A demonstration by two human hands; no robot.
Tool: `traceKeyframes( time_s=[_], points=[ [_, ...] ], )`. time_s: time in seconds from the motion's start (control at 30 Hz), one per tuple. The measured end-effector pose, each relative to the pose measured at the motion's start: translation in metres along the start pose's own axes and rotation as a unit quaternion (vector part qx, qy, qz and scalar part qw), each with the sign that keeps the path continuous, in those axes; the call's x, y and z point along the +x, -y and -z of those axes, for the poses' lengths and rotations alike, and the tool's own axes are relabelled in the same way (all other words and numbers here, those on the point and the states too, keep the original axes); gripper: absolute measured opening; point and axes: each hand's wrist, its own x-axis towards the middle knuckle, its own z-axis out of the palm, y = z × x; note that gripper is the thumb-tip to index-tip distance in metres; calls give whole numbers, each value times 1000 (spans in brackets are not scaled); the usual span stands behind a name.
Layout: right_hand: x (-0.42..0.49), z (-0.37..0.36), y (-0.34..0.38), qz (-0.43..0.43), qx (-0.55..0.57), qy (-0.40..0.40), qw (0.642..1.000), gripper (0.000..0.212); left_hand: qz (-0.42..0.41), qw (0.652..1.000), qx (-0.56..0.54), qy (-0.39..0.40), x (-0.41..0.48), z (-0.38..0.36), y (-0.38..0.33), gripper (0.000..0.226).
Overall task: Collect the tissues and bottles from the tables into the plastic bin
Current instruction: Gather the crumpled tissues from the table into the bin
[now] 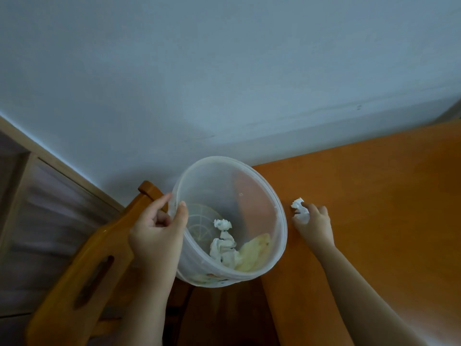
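Observation:
A clear plastic bin (252, 181) hangs tilted toward me at the left edge of an orange table (374, 208). My left hand (157, 231) grips its near-left rim, thumb inside. Crumpled white tissues (224, 243) and a yellowish scrap (257, 253) lie in its bottom. To the right of the bin, my right hand (315, 222) rests on the table with its fingers closed on a crumpled white tissue (300, 209). No bottle is in view.
A wooden chair (94, 260) stands below and left of the bin, its back toward me. A pale wall (224, 83) rises behind the table. Wooden-framed furniture (22, 171) fills the far left.

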Motion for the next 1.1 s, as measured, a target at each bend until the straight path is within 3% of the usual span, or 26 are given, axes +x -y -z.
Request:
traceKeyframes(
  time_s=[0.33,0.73,0.93,1.1],
  points=[
    [2,-15,-11,-27,2,-18,999,31,25,1000,-2,3,3,-4,5,26],
    [-57,23,-43,-112,140,-87,980,27,8,1000,-17,22,-19,4,-3,24],
    [-98,80,-12,-29,229,-155,961,17,-2,998,-45,36,-41,14,-16,25],
    [-151,123,21,99,257,-143,951,17,-28,997,-60,49,-65,20,-36,28]
  ],
)
